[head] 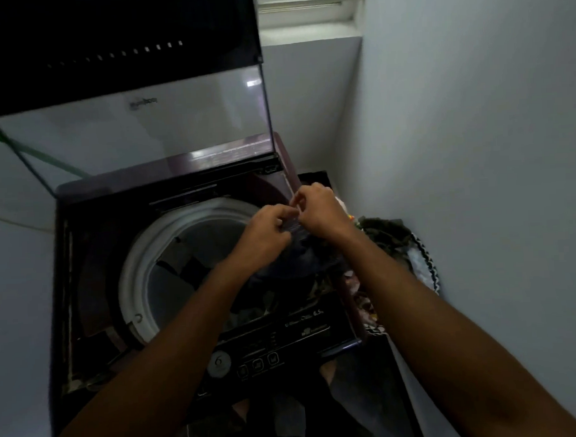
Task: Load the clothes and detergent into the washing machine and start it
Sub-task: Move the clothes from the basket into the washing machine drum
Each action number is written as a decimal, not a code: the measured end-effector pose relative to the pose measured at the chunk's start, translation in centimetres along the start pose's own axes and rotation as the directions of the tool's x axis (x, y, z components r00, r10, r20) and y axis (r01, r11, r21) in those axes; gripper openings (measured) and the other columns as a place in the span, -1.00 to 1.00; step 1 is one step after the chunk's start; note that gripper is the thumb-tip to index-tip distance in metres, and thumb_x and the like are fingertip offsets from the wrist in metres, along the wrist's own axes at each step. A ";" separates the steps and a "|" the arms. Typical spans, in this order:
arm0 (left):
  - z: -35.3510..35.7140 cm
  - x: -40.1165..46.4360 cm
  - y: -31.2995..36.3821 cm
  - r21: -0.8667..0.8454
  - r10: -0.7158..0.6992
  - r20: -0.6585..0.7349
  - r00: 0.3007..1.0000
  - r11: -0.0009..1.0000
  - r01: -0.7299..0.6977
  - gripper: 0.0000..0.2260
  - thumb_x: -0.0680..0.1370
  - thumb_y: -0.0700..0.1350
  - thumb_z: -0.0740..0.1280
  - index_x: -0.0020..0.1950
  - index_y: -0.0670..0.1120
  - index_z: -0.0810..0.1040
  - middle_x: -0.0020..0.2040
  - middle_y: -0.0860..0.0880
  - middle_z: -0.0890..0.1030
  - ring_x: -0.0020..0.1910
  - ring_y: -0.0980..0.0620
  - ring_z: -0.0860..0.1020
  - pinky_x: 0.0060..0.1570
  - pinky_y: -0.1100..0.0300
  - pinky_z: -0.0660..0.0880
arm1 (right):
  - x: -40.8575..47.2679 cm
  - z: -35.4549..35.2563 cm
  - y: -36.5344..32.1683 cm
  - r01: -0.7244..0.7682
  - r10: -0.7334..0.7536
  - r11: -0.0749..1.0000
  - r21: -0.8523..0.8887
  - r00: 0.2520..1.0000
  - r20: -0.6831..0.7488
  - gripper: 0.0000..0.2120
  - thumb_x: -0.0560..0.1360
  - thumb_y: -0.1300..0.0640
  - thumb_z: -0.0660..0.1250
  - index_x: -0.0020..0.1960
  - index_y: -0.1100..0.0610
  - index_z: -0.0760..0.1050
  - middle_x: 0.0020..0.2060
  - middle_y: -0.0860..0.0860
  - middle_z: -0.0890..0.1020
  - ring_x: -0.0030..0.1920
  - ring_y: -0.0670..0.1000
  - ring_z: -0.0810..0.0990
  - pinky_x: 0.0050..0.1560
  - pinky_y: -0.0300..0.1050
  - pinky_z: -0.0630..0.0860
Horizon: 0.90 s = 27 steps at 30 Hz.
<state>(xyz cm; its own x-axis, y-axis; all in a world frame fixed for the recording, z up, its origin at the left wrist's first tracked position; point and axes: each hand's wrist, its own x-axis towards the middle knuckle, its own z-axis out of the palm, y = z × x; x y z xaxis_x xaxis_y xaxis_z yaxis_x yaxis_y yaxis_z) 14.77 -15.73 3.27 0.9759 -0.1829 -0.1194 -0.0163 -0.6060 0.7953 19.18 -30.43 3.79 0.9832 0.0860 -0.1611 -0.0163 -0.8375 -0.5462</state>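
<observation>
Maroon and glass-lidded, a top-loading washing machine (93, 246) stands in a narrow pale-walled corner with its lid (134, 132) raised upright, seen from above by the person loading it. Both hands meet over the right rim of the white-ringed drum (140, 258): the left hand (267, 232) and the right hand (316, 210) have fingers curled, pinching a dark blue garment (291, 257) that hangs beneath them, partly over the drum opening. Other clothes lie low inside the drum, dim and hard to tell apart. A heap of mixed laundry (393, 237) sits just beside the machine on its right, against the wall. Along the near edge runs the control panel (272, 351) with its buttons. A window (303, 6) shows above.
</observation>
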 end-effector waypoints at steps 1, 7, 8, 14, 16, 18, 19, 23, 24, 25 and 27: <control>1.0 0.2 0.4 0.018 0.047 0.064 0.997 0.999 -0.049 -0.61 0.44 -0.27 0.45 0.26 -0.07 0.58 0.18 -0.06 0.55 0.11 0.03 0.55 0.04 0.42 0.40 | -0.1 -0.9 1.7 -0.021 0.023 0.998 -0.051 0.999 0.035 -0.80 0.43 0.11 0.43 0.05 0.02 0.59 0.07 0.08 0.53 0.07 0.09 0.53 0.17 0.01 0.52; 5.4 1.5 1.6 0.300 0.028 0.318 0.948 0.945 -0.128 -0.24 0.41 0.14 0.52 0.53 0.07 0.28 0.54 -0.08 0.25 0.48 -0.17 0.21 0.44 -0.13 0.26 | -2.8 -2.9 8.6 -0.182 0.143 0.982 0.040 0.875 0.463 -0.41 0.45 0.26 0.39 0.44 0.07 0.33 0.23 0.13 0.54 0.19 0.15 0.55 0.18 0.12 0.56; 5.7 1.7 1.6 0.365 0.003 0.329 0.944 0.922 -0.130 -0.19 0.39 0.18 0.51 0.56 0.10 0.21 0.57 -0.07 0.19 0.49 -0.18 0.16 0.43 -0.18 0.24 | -3.2 -2.7 9.1 -0.190 0.116 0.975 0.114 0.877 0.467 -0.40 0.48 0.29 0.35 0.47 0.06 0.29 0.26 0.11 0.53 0.22 0.13 0.53 0.22 0.12 0.54; 6.0 1.9 2.1 0.446 -0.001 0.339 0.941 0.881 -0.159 -0.15 0.36 0.22 0.52 0.54 0.11 0.19 0.51 0.00 0.26 0.40 -0.13 0.21 0.37 -0.13 0.29 | -3.2 -2.2 9.8 -0.141 0.120 0.989 0.042 0.938 0.326 -0.79 0.50 0.22 0.31 0.14 0.19 0.50 0.08 0.13 0.57 0.10 0.14 0.53 0.11 0.06 0.50; 5.9 1.6 2.4 0.454 0.000 0.338 0.941 0.876 -0.164 -0.11 0.33 0.27 0.51 0.55 0.11 0.17 0.49 -0.01 0.28 0.40 -0.12 0.22 0.37 -0.10 0.27 | -2.9 -2.6 9.5 -0.045 0.098 0.986 -0.158 0.935 0.342 -0.88 0.43 0.12 0.31 -0.06 0.12 0.55 -0.02 0.10 0.56 0.08 0.16 0.48 0.19 0.10 0.43; 5.8 1.3 2.8 0.463 0.007 0.347 0.938 0.868 -0.178 -0.06 0.29 0.37 0.48 0.56 0.14 0.15 0.48 0.00 0.27 0.43 -0.10 0.19 0.39 -0.10 0.18 | -2.8 -3.3 8.7 -0.031 0.090 0.984 -0.176 0.937 0.337 -0.97 0.33 0.08 0.28 -0.27 -0.03 0.48 -0.18 0.01 0.52 0.01 0.15 0.48 0.09 0.06 0.48; 5.8 1.2 2.9 0.462 0.019 0.348 0.937 0.866 -0.189 -0.04 0.28 0.41 0.46 0.56 0.15 0.13 0.48 0.00 0.26 0.46 -0.10 0.15 0.41 -0.10 0.13 | -2.8 -3.5 8.3 -0.028 0.080 0.987 -0.156 0.938 0.338 -0.93 0.32 0.11 0.28 -0.32 -0.04 0.45 -0.25 0.00 0.53 -0.05 0.14 0.51 -0.03 0.00 0.52; 5.6 0.8 3.1 0.428 0.094 0.350 0.932 0.869 -0.248 -0.01 0.26 0.44 0.44 0.56 0.14 0.13 0.41 -0.01 0.31 0.45 -0.08 0.18 0.45 -0.06 0.09 | -2.9 -4.8 6.1 -0.078 0.118 0.990 -0.115 0.910 0.399 -0.88 0.40 0.18 0.27 -0.31 0.11 0.50 -0.37 0.06 0.53 -0.34 0.05 0.50 -0.38 -0.18 0.38; 5.5 0.8 3.2 0.405 0.107 0.344 0.933 0.879 -0.250 0.00 0.25 0.44 0.45 0.56 0.11 0.14 0.36 -0.01 0.35 0.39 -0.07 0.25 0.43 -0.03 0.16 | -2.9 -5.2 5.4 -0.094 0.115 0.993 -0.072 0.910 0.398 -0.89 0.39 0.16 0.27 -0.30 0.12 0.52 -0.39 0.07 0.54 -0.36 0.05 0.49 -0.40 -0.17 0.36; 5.3 0.8 3.4 0.372 0.117 0.332 0.936 0.896 -0.244 0.01 0.24 0.43 0.47 0.55 0.07 0.16 0.31 -0.01 0.38 0.32 -0.05 0.31 0.38 0.00 0.25 | -2.9 -5.7 4.5 -0.119 0.120 0.993 -0.029 0.911 0.393 -0.88 0.34 0.13 0.27 -0.30 0.15 0.55 -0.42 0.06 0.54 -0.39 0.05 0.48 -0.42 -0.17 0.36; 4.7 0.7 4.0 0.270 0.158 0.290 0.944 0.933 -0.239 -0.07 0.21 0.38 0.53 0.46 0.02 0.31 0.23 0.00 0.44 0.20 -0.03 0.38 0.27 -0.01 0.40 | -2.9 -7.0 2.8 -0.190 0.153 0.981 0.050 0.898 0.412 -0.85 0.26 0.14 0.26 -0.43 0.19 0.47 -0.55 0.02 0.48 -0.47 0.04 0.41 -0.49 -0.19 0.30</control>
<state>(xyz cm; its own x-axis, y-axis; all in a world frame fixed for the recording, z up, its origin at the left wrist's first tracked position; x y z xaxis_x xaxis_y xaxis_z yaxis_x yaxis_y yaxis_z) 14.33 -21.91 3.55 0.8553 -0.4930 -0.1594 -0.3072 -0.7303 0.6102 17.54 -36.84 8.48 0.8055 0.1720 -0.5671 -0.2114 -0.8107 -0.5460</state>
